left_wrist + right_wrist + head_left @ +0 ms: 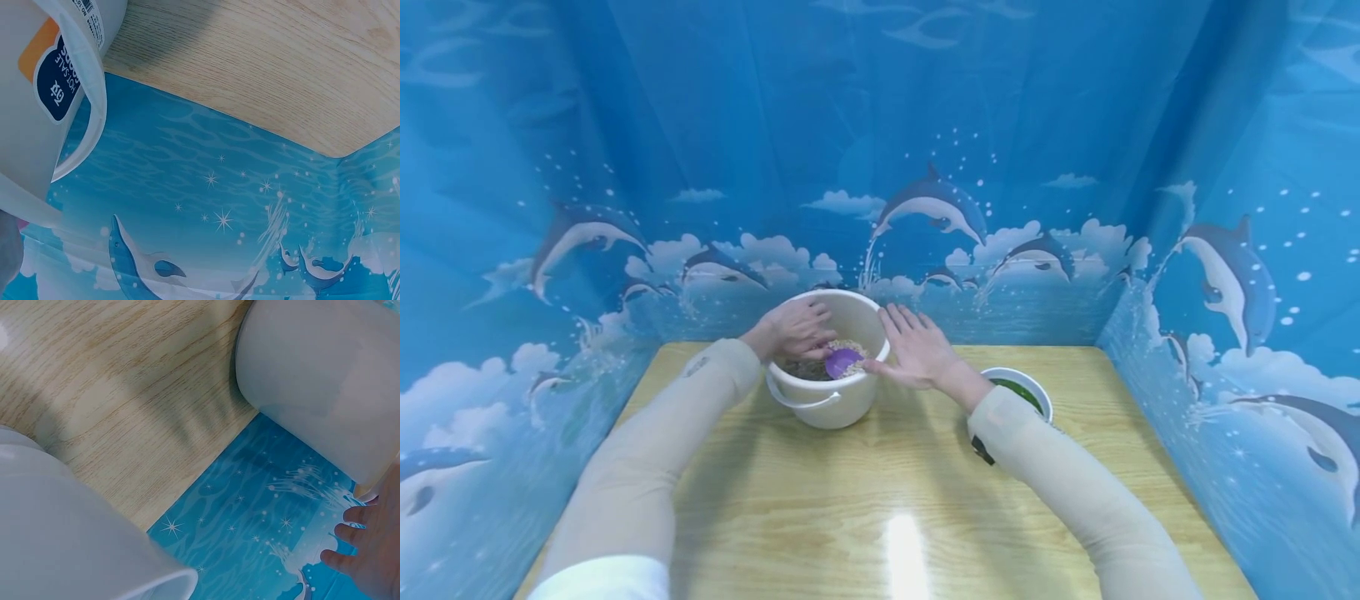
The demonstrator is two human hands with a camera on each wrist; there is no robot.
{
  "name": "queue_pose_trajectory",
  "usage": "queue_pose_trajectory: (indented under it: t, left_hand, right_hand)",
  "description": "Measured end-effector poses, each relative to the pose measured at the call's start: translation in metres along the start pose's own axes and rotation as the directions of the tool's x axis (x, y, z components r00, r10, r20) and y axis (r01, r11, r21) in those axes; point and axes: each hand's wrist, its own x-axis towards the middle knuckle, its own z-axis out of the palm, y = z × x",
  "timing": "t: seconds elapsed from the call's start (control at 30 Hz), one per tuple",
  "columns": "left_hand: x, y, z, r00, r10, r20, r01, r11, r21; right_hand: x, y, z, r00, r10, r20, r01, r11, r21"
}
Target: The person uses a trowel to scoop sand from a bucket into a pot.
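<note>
Near the counter's back edge stands a white bucket of grain. The left hand reaches inside toward a purple scoop, its grip unclear; the right hand, fingers spread, presses the bucket's rim.

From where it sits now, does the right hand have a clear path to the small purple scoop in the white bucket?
Probably yes. The right hand rests open against the white plastic bucket rim, and the purple scoop lies on the grain just inside; only the left hand crowds it.

Blue dolphin-print curtain on three sides — light wooden table, glare at its front edge.
</note>
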Motion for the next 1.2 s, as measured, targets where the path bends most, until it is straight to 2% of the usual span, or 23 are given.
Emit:
queue_pose_trajectory:
  t: [0.33,0.73,0.93,1.2]
  left_hand:
    - [-0.005,-0.001,-0.006,1.0,0.008,0.006,-0.007,1.0,-0.027]
    - [-0.009,-0.005,-0.009,1.0,0.011,-0.004,-0.011,0.999,0.032]
    - [-0.013,-0.01,-0.015,1.0,-0.014,-0.017,0.015,0.999,0.036]
    - [-0.019,-0.017,-0.019,0.999,-0.041,-0.018,0.04,0.999,-0.015]
  right_hand:
    - [-0.001,0.0,0.0,1.0,-0.001,-0.003,0.001,1.0,0.01]
    - [0.0,0.001,0.0,1.0,0.0,0.0,0.0,1.0,0.006]
    - [0.0,0.0,0.0,1.0,0.0,0.002,0.0,1.0,0.002]
    - [0.0,-0.001,0.0,1.0,0.008,0.005,-0.008,1.0,0.011]
